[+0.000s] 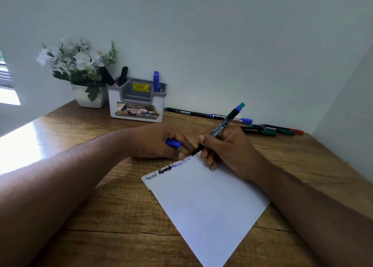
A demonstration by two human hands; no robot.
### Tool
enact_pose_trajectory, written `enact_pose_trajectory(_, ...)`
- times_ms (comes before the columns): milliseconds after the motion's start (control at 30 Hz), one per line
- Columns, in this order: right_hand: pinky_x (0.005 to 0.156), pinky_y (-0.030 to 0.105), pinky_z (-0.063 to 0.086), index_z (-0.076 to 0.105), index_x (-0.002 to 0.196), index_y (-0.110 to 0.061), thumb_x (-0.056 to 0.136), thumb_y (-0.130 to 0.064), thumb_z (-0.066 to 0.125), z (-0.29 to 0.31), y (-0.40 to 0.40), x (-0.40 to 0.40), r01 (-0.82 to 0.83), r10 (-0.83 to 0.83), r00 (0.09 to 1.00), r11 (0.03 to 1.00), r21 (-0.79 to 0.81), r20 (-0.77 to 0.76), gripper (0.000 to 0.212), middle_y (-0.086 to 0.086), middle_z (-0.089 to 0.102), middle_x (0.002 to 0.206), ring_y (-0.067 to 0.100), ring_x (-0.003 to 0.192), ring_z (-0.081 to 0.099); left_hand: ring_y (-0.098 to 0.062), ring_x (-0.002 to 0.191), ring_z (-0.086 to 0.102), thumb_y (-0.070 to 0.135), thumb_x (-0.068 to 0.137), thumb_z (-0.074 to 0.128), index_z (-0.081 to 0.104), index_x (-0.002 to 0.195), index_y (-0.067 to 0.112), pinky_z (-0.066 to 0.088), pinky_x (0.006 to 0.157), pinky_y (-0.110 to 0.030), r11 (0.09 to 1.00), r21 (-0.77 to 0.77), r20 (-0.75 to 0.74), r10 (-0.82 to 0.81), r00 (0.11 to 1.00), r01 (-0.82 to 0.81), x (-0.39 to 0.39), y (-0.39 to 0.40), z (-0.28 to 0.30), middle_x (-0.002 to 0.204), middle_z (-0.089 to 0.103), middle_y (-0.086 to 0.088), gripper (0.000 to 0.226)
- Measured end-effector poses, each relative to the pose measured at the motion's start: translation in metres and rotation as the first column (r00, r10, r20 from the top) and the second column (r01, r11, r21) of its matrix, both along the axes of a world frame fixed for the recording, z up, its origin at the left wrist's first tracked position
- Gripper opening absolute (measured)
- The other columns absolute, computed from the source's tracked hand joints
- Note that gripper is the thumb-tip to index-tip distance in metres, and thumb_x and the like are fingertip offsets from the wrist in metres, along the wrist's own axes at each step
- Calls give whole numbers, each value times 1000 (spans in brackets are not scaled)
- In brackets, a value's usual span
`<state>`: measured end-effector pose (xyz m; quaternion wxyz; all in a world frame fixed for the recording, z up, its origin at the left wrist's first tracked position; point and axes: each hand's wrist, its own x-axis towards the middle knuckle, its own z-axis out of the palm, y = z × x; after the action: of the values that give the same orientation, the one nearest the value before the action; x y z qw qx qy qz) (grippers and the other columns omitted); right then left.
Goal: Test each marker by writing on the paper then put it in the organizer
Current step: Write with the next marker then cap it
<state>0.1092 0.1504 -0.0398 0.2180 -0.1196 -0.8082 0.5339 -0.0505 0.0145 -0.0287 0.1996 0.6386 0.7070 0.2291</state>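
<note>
Writing with marker (220,128) pinched in right hand (228,147); left hand (159,143) grips cap (173,143), steadying paper (205,202) on bench (90,206).

You have one view only, a wide-angle camera on your head, looking forward and down at the worktop (101,206) from close above. It faces the wall, which fills the upper half toward 12 o'clock, with the organizer (137,103) at about 11 o'clock. Both forearms enter from the bottom corners at 7 and 5 o'clock.
</note>
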Motion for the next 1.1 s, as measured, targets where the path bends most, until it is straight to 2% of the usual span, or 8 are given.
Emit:
enact_pose_trajectory(67,39,25,48,66,68,3,93,-8,58,0,0,0,3,-4,1000,1000,20,5,28,11,65,57,17,41,56,17,95,54,25,87,68,66,108,46,34,79,-2,1000,-1,5,-3,1000,3,2,0,1,95,61,43,29)
enact_pose_trajectory(167,40,26,49,66,70,8,93,-8,58,0,-1,1,1,-2,1000,998,63,13,29,12,66,58,17,42,57,14,92,55,27,86,69,64,103,52,36,80,-12,1000,-6,9,12,1000,-12,2,0,2,94,62,37,31)
enact_pose_trajectory(267,40,25,48,67,67,-1,93,-8,58,2,-3,1,-15,13,1000,997,72,28,29,12,66,58,16,42,56,7,94,58,27,86,69,62,97,55,40,86,-21,1000,-1,-4,16,1000,-16,2,0,2,101,66,25,31)
enact_pose_trajectory(433,41,25,48,67,70,0,92,-9,59,2,-2,1,8,-10,999,999,48,35,25,10,66,57,17,42,57,13,83,56,23,86,69,67,110,41,33,71,-11,1000,2,0,19,1000,-19,3,0,3,83,62,36,30)
enact_pose_trajectory(633,41,25,49,67,68,-1,92,-10,60,2,-4,2,23,-26,999,998,66,35,27,9,66,56,17,41,58,10,86,55,27,86,69,66,107,46,35,74,-16,1000,0,-9,14,1000,-14,2,0,3,92,64,25,28)
enact_pose_trajectory(767,40,25,48,66,65,-4,92,-9,60,3,-3,2,43,-45,998,998,45,36,28,9,66,55,17,40,58,15,85,53,28,86,68,67,111,43,32,71,-10,1000,-6,-20,24,1000,-24,2,0,3,91,62,29,28)
enact_pose_trajectory(867,41,26,50,67,69,2,92,-9,60,2,-2,1,55,-55,998,998,30,23,26,11,66,56,18,41,58,15,83,53,29,86,68,67,113,41,32,70,-12,1000,-11,-20,27,999,-27,2,0,2,87,62,29,29)
enact_pose_trajectory(1100,42,27,52,66,74,5,92,-9,60,3,-2,2,67,-68,996,997,28,50,24,9,66,55,18,41,59,5,96,57,29,85,69,67,110,45,38,83,-18,1000,-4,3,27,1000,-27,0,0,1,103,66,22,29)
